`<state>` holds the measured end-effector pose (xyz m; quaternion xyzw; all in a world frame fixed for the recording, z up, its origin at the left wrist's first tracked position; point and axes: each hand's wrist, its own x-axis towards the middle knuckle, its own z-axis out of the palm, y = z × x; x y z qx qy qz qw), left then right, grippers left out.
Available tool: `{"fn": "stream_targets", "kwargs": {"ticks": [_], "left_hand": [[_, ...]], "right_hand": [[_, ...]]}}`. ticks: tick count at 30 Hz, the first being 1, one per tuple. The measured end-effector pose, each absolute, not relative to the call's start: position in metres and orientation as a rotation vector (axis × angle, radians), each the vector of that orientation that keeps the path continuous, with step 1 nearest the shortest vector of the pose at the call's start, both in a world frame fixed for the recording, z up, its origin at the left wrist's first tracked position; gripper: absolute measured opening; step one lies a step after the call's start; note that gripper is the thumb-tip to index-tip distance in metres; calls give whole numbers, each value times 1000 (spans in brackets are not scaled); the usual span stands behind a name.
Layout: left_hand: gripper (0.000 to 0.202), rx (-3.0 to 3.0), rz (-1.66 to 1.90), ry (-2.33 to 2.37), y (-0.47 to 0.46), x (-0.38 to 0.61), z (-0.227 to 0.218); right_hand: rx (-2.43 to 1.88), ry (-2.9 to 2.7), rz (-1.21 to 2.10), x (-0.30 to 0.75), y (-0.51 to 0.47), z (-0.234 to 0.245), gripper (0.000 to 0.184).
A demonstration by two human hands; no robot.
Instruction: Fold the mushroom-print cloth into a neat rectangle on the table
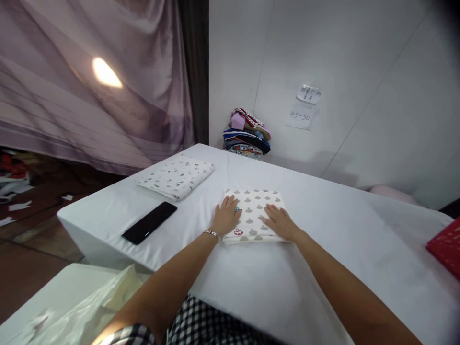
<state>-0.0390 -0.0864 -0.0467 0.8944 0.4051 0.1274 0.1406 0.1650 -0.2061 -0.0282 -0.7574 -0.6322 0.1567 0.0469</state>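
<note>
A folded white cloth (254, 211) with a grey print and one red mark lies on the white-covered table in front of me. My left hand (227, 215) rests flat on its left side, fingers spread, with a ring and a bracelet showing. On the right side of the cloth, my right hand (279, 221) also lies flat with its fingers apart. Neither hand grips anything. Farther back to the left is another folded white cloth (178, 176) with small dark prints. A black phone (150, 223) lies near the table's left edge.
Stacked folded fabrics (247, 134) stand beyond the table's far edge against the wall. Paper notes (302, 115) are stuck to the wall. A red item (446, 247) sits at the right. A plastic bag (97, 306) lies on a lower white surface at front left.
</note>
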Motion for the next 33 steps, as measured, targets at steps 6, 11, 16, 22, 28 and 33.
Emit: {"fn": "stream_targets", "kwargs": {"ticks": [6, 11, 16, 22, 28, 33], "left_hand": [[49, 2555, 391, 1161, -84, -38, -50], [49, 2535, 425, 1133, -83, -38, -49], [49, 2506, 439, 1141, -82, -37, -50], [48, 2502, 451, 1141, -82, -37, -50], [47, 2492, 491, 1156, -82, -37, -51], [54, 2408, 474, 1313, -83, -36, -51]], "right_hand": [[-2429, -1730, 403, 199, -191, -45, 69], [-2356, -1720, 375, 200, -191, -55, 71], [-2295, -1706, 397, 203, -192, -58, 74], [-2378, -1703, 380, 191, -205, -50, 66], [-2408, -1727, 340, 185, -226, -51, 60], [-2412, -1746, 274, 175, -235, -47, 55]]}}
